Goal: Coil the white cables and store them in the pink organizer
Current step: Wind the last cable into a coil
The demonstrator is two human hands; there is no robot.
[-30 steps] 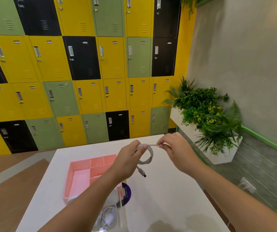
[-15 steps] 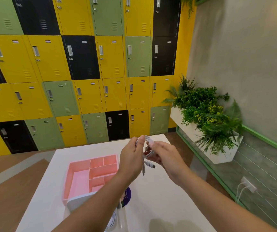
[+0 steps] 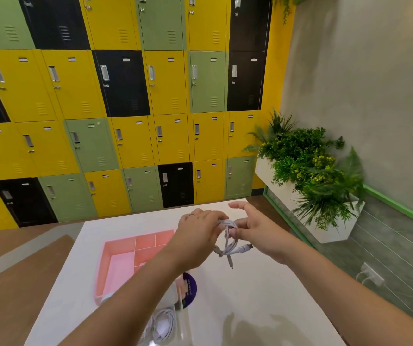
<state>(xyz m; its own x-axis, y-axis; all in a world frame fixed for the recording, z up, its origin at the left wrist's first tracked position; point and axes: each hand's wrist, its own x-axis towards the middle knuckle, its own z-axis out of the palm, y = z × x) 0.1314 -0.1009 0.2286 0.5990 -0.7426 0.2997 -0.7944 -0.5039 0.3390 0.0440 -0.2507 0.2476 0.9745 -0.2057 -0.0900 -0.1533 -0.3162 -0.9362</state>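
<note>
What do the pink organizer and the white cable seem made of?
Organizer: probably moulded plastic, matte pink, judging by its thin, even dividers. Cable: likely a smooth, rubbery plastic sheath, since it bends into soft loops.

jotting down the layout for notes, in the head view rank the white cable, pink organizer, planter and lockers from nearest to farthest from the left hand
1. white cable: gripped by the left hand itself.
2. pink organizer: on the table, just left of the hand.
3. planter: off the table, to the right.
4. lockers: along the back wall, farthest.
</note>
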